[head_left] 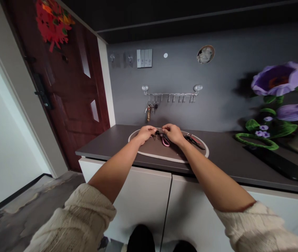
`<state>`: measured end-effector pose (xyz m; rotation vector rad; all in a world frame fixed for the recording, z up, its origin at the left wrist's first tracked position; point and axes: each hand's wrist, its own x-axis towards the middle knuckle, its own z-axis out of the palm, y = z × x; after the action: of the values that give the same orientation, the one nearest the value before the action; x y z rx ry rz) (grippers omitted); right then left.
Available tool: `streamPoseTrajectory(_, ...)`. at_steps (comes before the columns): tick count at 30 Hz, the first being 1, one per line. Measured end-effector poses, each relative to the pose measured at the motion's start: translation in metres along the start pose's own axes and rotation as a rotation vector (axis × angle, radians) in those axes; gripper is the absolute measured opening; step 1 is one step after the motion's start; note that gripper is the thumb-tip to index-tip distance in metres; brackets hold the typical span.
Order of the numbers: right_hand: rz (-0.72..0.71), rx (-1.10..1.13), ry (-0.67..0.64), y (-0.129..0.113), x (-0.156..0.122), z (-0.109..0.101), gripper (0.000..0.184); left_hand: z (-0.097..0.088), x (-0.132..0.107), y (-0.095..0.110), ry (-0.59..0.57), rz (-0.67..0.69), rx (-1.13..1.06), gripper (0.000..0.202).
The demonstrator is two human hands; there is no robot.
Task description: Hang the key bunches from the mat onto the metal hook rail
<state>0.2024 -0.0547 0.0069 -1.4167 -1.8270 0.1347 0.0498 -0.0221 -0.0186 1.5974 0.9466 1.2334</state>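
Note:
Over an oval mat (159, 155) on the dark counter, my left hand (146, 134) pinches a small bunch of keys (157, 134) that has a black part at its top. Close by on the right, my right hand (173, 133) has its thumb and fingers pressed together; whatever may be between them is too small to make out. Between the hands is a pink loop (165, 140), just under the right fingers, and whether they touch it I cannot tell. Right of that hand, several dark and reddish slim items (194, 140) lie on the mat.
A hook rail (171, 94) on the grey wall carries hanging keys (153, 106) and a gold tag (148, 114). Purple artificial flowers (280, 80) stand at the right beside a flat black object (283, 164). A dark red door (67, 84) is at the left, white cabinets (138, 196) below.

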Motion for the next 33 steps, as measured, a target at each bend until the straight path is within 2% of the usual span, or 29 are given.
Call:
streamPoseTrajectory(11,-0.046,0.292,-0.104,0.008,0.004,0.011,0.018,-0.002,0.007,-0.006,-0.008,0.012,-0.097,0.026)
streamPoseTrajectory(20,0.026,0.494,-0.124,0.001,-0.001,0.006,0.015,-0.001,0.005,-0.004,-0.03,0.029,-0.153,0.031)
streamPoseTrajectory(26,0.075,0.566,-0.089,0.002,-0.001,0.007,0.017,0.0,0.001,-0.001,-0.051,0.047,-0.183,0.032)
streamPoseTrajectory(33,0.013,0.559,0.001,0.01,0.004,0.009,0.021,0.004,-0.004,0.004,-0.02,0.063,-0.129,0.03)
